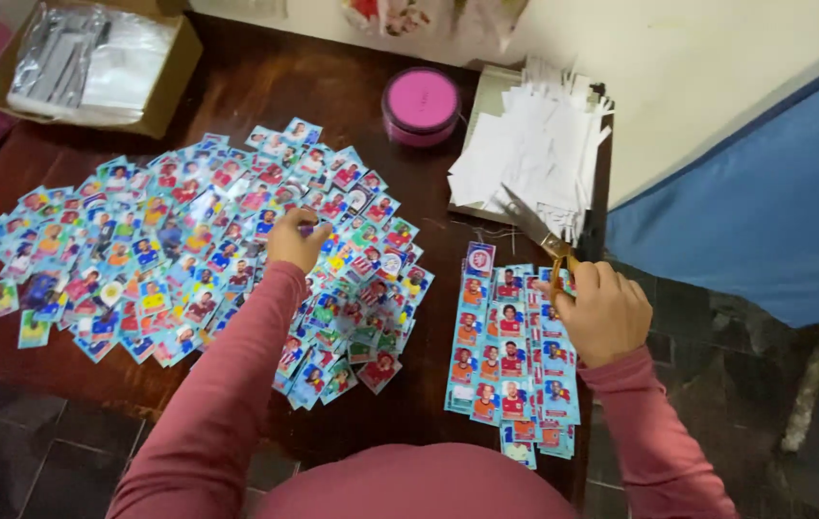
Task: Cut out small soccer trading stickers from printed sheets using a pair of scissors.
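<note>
Loose stickers [188, 240] left on table [428, 384], sticker rows [510, 356] right, apparently paper scraps [534, 159] behind

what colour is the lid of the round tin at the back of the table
Pink. The round tin has a bright pink lid over a darker pink side, seen best in the head view.

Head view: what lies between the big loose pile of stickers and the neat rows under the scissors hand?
A bare strip of dark wooden table separates the pile from the rows; head view shows it.

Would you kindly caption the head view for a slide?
Left hand on a spread of stickers; right hand holding scissors above uncut sticker strips.
</note>
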